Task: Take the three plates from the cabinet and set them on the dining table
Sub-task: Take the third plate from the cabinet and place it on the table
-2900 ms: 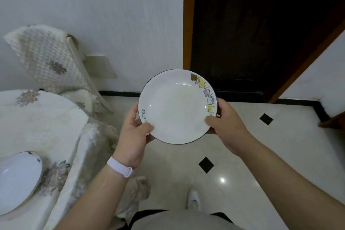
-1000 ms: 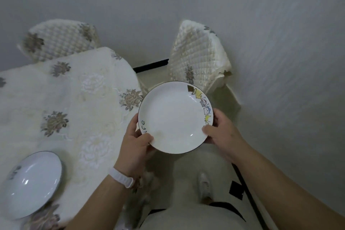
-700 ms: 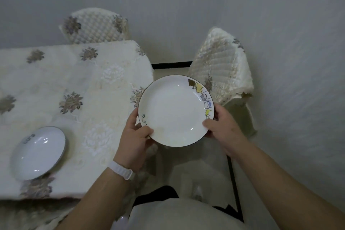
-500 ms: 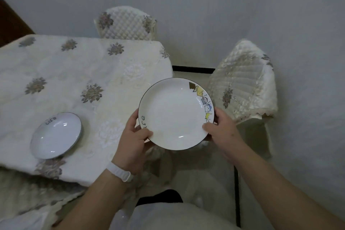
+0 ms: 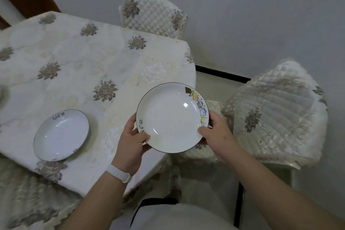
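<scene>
Both hands, left (image 5: pixel 131 143) and right (image 5: pixel 217 134), clamp the cartoon-rimmed plate (image 5: pixel 171 117) over the desk (image 5: pixel 78 58) corner at 3 o'clock; set down there, it could tip off.

One plate (image 5: pixel 61 135) lies on the desk (image 5: pixel 78 65), near its front edge. To the right of that plate, a second plate (image 5: pixel 172 117) is held above the desk's right corner, the left hand (image 5: pixel 131 144) on its left rim and the right hand (image 5: pixel 217 134) on its right rim. One chair (image 5: pixel 154 17) stands behind the desk; another chair (image 5: pixel 278 112) stands to the desk's right.
</scene>
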Action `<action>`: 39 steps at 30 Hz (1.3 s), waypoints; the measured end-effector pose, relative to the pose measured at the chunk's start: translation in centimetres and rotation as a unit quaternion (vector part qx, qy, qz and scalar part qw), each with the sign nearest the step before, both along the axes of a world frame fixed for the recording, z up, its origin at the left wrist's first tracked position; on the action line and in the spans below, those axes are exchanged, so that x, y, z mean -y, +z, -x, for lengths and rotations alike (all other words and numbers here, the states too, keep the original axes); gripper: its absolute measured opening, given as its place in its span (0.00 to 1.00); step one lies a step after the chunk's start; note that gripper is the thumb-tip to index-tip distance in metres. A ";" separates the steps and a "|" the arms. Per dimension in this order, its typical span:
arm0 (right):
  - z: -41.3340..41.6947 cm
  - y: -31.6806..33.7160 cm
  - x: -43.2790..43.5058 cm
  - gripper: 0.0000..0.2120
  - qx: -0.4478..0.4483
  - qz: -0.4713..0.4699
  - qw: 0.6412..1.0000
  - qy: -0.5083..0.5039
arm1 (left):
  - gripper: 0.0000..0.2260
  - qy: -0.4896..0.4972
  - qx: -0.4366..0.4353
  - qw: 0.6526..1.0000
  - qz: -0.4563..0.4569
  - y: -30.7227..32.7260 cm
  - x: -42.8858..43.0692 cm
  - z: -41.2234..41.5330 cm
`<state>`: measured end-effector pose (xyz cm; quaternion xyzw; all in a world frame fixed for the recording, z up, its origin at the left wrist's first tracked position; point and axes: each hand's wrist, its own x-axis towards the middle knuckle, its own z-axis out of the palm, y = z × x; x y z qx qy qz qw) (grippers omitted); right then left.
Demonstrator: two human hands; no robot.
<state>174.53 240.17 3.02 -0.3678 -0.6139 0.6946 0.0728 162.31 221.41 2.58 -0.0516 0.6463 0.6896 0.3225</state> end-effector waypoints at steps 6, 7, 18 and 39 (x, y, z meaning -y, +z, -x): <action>6.4 -1.9 -2.1 0.25 0.041 -0.005 0.999 0.003 | 0.32 0.008 -0.009 1.000 0.012 -1.7 -2.5 5.9; 7.4 -2.3 -2.4 0.25 0.047 -0.003 0.999 0.005 | 0.32 0.008 -0.010 1.000 0.016 -2.0 -2.9 6.9; 16.0 -7.6 -4.1 0.24 0.134 -0.049 0.989 0.044 | 0.33 0.008 0.005 0.997 0.074 -7.9 -4.2 15.3; 20.1 -13.0 -4.6 0.22 0.195 -0.085 0.975 0.062 | 0.32 -0.077 -0.118 0.973 0.182 -12.5 -4.7 19.0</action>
